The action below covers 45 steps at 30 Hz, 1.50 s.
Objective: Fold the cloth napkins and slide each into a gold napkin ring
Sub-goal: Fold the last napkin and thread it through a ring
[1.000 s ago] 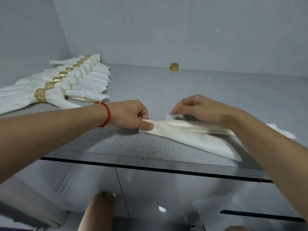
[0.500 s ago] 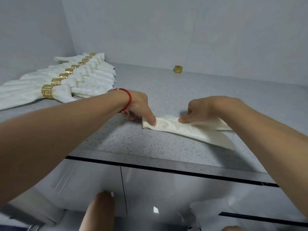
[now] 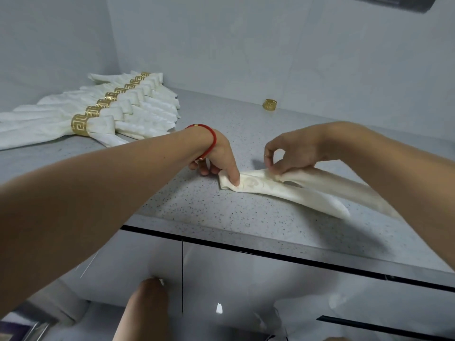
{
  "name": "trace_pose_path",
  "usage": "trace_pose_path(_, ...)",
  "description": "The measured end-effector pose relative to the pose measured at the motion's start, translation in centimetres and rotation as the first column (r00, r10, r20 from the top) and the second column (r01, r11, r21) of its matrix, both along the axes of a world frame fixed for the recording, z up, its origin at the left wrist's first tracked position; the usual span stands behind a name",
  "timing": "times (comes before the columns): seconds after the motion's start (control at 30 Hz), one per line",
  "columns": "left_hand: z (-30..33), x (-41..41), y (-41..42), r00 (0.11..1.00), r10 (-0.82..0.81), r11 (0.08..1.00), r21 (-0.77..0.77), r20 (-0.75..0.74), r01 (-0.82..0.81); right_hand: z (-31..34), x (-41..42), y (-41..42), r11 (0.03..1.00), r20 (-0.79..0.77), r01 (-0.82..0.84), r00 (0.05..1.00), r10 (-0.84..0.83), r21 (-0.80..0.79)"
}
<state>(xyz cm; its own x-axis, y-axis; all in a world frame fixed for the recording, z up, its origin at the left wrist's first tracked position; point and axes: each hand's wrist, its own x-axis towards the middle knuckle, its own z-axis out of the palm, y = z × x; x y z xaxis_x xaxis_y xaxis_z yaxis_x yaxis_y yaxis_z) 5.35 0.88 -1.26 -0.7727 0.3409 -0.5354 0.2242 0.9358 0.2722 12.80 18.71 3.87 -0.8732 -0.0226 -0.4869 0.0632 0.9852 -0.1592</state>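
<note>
A cream cloth napkin (image 3: 290, 193) lies folded into a long narrow strip on the speckled grey counter (image 3: 197, 212). My left hand (image 3: 219, 158), with a red bracelet at the wrist, presses the strip's left end down with a finger. My right hand (image 3: 293, 151) pinches a fold of the napkin a little to the right and lifts it slightly. A loose gold napkin ring (image 3: 269, 104) stands at the back of the counter by the wall.
Several finished napkins in gold rings (image 3: 81, 125) lie fanned in a row at the left of the counter. The counter's front edge (image 3: 246, 239) runs below my hands, with glossy cabinet doors under it. Walls close the back and left.
My right hand has lifted from lying flat on the napkin to pinching up a fold. My left hand still holds the left end. The view has shifted slightly.
</note>
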Motion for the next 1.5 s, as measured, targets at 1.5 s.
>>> trace_pose_path(1.5,-0.4,2.7,-1.0,0.928,-0.211,0.933,0.22,-0.308,0.285,-6.5,-1.6,3.9,0.93,-0.293,-0.233,0.945,0.147,-0.283)
